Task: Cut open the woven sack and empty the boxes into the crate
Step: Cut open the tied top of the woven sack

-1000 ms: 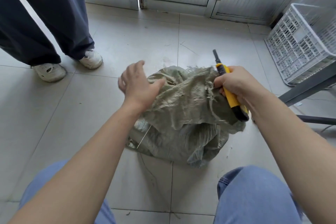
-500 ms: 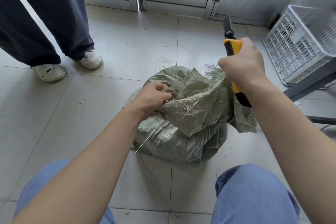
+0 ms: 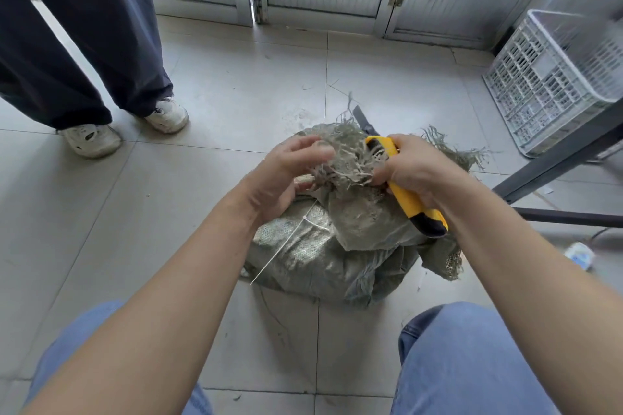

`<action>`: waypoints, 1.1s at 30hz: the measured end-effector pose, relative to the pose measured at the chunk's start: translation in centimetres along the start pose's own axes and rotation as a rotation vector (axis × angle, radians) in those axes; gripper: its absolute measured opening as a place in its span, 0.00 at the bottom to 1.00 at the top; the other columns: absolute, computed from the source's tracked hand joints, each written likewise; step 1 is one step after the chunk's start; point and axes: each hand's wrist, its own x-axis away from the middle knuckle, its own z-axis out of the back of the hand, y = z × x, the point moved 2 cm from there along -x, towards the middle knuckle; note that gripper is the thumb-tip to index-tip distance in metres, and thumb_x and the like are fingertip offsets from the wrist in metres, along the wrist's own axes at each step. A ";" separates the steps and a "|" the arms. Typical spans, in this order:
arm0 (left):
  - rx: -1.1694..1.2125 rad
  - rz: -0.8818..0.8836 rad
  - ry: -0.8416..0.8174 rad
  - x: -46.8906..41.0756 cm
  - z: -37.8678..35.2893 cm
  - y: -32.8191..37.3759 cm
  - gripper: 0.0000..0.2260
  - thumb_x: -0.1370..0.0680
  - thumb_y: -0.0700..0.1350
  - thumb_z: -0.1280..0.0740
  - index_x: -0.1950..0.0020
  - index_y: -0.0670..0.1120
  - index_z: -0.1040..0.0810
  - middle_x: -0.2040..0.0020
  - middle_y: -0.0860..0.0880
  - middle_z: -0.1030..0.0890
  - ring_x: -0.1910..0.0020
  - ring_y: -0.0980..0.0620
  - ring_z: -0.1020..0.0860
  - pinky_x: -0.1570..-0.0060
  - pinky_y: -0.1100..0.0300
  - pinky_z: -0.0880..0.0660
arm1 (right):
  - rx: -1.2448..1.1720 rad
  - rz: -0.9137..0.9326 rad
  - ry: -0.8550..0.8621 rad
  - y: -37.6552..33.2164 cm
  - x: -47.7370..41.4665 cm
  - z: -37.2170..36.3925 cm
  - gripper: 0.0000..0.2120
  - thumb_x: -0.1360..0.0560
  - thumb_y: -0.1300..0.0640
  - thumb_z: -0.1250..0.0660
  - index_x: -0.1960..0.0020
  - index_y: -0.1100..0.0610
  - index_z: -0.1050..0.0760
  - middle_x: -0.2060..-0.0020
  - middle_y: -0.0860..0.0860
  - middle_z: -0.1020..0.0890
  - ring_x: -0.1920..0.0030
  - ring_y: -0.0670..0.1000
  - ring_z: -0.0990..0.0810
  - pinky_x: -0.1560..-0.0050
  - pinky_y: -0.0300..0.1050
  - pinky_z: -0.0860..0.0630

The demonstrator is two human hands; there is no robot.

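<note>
Sack (image 3: 323, 246) slumps on the floor (image 3: 236, 94), crate (image 3: 553, 77) at two o'clock. Soft, limp weave, likely light; best gathered at the frayed neck. Right hand (image 3: 418, 168) clamps the knife (image 3: 408, 199); left hand (image 3: 283, 175) touches the fray, grip unclear.

Soft even daylight, faint shadows, wide-angle edge bending, slight motion blur
</note>
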 end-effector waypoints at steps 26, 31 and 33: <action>0.143 -0.075 0.194 -1.5 -1.7 0.5 0.06 0.27 0.35 0.31 0.51 0.40 0.24 0.64 0.48 0.18 0.71 0.54 0.20 0.72 0.63 0.24 | -0.153 0.083 0.011 -0.4 0.2 -0.5 0.10 0.33 0.67 0.29 0.56 0.58 0.27 0.66 0.55 0.25 0.67 0.55 0.25 0.65 0.46 0.25; 0.023 -0.227 0.363 -1.1 -0.9 0.1 0.11 0.26 0.42 0.30 0.47 0.49 0.28 0.50 0.46 0.24 0.57 0.51 0.23 0.63 0.60 0.24 | -0.331 -0.004 -0.030 0.8 -0.3 -0.2 0.12 0.31 0.72 0.35 0.64 0.58 0.33 0.71 0.54 0.29 0.73 0.51 0.30 0.71 0.41 0.30; -0.125 -0.385 0.371 -0.5 -1.3 0.6 0.07 0.27 0.45 0.29 0.53 0.52 0.26 0.49 0.48 0.25 0.51 0.50 0.24 0.57 0.58 0.24 | -0.354 -0.018 -0.039 1.1 -0.4 -0.2 0.12 0.31 0.71 0.35 0.63 0.57 0.33 0.71 0.54 0.28 0.73 0.50 0.30 0.72 0.40 0.30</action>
